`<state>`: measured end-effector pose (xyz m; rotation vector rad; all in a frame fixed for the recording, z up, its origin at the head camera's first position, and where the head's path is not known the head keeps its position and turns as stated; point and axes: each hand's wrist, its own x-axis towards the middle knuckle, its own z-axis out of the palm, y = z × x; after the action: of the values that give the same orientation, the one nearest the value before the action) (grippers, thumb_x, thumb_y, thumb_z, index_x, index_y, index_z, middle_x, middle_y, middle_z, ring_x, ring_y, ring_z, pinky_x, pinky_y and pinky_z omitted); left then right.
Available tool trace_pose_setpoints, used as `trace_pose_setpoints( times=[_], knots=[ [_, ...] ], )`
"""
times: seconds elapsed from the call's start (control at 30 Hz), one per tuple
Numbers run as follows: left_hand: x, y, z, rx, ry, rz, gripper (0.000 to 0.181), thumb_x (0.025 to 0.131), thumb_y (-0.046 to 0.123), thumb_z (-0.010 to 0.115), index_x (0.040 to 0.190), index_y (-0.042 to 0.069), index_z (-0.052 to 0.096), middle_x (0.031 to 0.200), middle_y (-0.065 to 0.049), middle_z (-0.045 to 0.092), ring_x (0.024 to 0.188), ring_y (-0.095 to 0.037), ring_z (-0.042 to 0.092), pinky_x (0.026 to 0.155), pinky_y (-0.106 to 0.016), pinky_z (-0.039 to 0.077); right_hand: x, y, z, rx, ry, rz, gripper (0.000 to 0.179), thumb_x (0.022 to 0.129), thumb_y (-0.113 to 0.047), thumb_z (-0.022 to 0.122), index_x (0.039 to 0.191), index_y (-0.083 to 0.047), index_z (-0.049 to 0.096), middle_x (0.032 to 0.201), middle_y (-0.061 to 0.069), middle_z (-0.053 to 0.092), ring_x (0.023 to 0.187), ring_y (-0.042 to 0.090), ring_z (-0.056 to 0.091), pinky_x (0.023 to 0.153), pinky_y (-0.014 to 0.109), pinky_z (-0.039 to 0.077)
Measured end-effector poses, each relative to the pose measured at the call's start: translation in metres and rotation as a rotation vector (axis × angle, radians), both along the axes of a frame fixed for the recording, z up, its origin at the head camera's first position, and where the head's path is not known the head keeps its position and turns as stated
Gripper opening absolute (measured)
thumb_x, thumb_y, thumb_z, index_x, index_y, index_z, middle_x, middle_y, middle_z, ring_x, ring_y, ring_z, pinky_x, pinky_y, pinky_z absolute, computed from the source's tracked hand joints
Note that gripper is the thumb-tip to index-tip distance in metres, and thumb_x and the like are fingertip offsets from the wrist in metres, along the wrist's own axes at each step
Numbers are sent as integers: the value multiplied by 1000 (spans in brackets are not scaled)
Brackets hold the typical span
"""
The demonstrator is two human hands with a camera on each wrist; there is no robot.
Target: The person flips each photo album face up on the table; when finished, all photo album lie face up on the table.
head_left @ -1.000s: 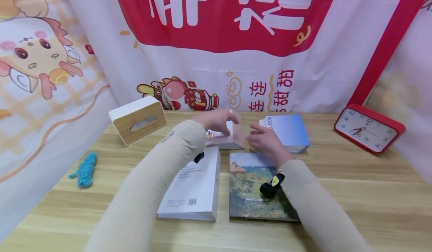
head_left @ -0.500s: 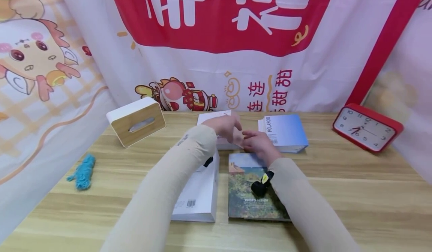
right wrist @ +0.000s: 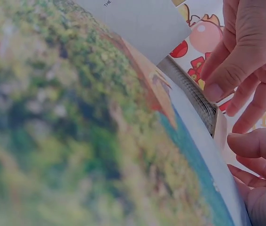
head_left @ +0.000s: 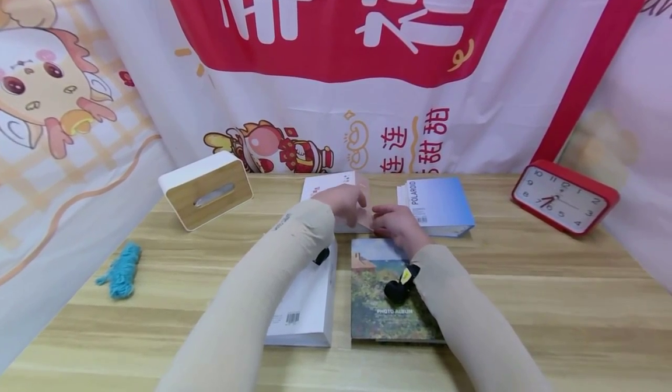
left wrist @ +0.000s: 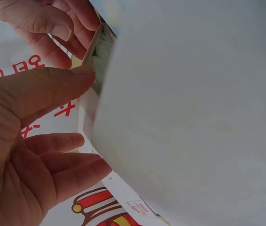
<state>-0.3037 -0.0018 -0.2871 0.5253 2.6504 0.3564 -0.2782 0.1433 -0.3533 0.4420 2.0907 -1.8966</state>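
My left hand (head_left: 342,200) reaches over a white and pink album (head_left: 331,181) at the back middle of the table. Its thumb touches the album's page edge in the left wrist view, with the other fingers spread apart. My right hand (head_left: 398,223) is at that album's right front corner, fingers relaxed and close to the pink cover (right wrist: 221,132). The left sleeve partly covers a white album (head_left: 310,307) lying in front. Under the right wrist lies a photo album (head_left: 375,290) with a painted garden cover. A blue Polaroid album (head_left: 443,202) sits just right of my right hand.
A white tissue box (head_left: 207,191) with a wooden face stands at the back left. Blue yarn (head_left: 123,270) lies on the left of the wooden table (head_left: 551,322). At the right stands a red clock (head_left: 564,196). A printed cloth (head_left: 336,106) hangs behind.
My right hand has moved left to the white and pink album's corner. My left hand has shifted slightly, and the two hands are closer together. The head view has turned slightly right.
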Motion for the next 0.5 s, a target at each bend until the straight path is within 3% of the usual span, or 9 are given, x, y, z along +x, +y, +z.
trace_pose_setpoints(
  times=[0.2, 0.5],
  knots=[
    [-2, 0, -3, -43, 1, -11, 51, 77, 6, 70, 125, 21, 57, 129, 0, 54, 118, -21, 48, 97, -42, 41, 0, 0, 2, -5, -8, 0, 47, 84, 5, 57, 130, -9, 53, 133, 10, 50, 112, 26, 54, 91, 35, 48],
    [-10, 2, -13, -106, 112, -179, 44, 77, 9, 70, 120, 17, 61, 118, -1, 61, 107, -18, 54, 93, -36, 44, 0, 1, 1, -4, 1, 7, 46, 85, 4, 57, 130, -7, 52, 134, 10, 49, 113, 26, 53, 94, 36, 47]
  ],
)
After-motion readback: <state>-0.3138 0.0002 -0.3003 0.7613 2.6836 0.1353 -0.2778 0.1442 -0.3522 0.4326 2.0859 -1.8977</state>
